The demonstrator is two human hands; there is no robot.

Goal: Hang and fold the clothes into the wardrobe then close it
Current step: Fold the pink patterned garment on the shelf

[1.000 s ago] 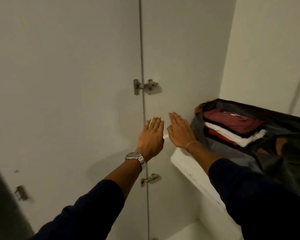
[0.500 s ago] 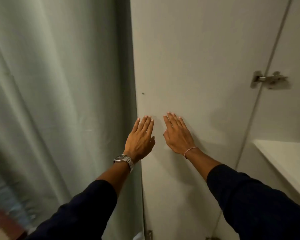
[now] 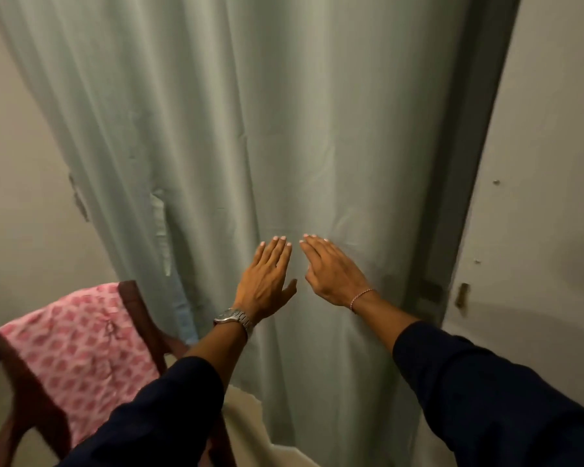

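We hold both hands out flat in front of us, the left hand (image 3: 267, 278) with its metal wristwatch (image 3: 233, 317) and the right hand (image 3: 334, 271) with its thin pink bracelet (image 3: 361, 295), fingers straight and together, holding nothing, set against the pale green pleated curtain (image 3: 250, 129); whether the fingertips touch the cloth we cannot tell. The white wardrobe door (image 3: 536, 214) shows only as a panel at the right edge, its dark edge just beside the curtain, and the wardrobe's inside is out of view. A pink patterned garment (image 3: 71, 345) lies draped over the dark red wooden chair (image 3: 142, 318) at lower left, well apart from either hand. The risk, as we judge it, is shutting the wardrobe with this garment left outside. Grabbing it carelessly could drag it off the chair or snag it on the frame, and the hanging curtain could get trapped in the door as it swings.
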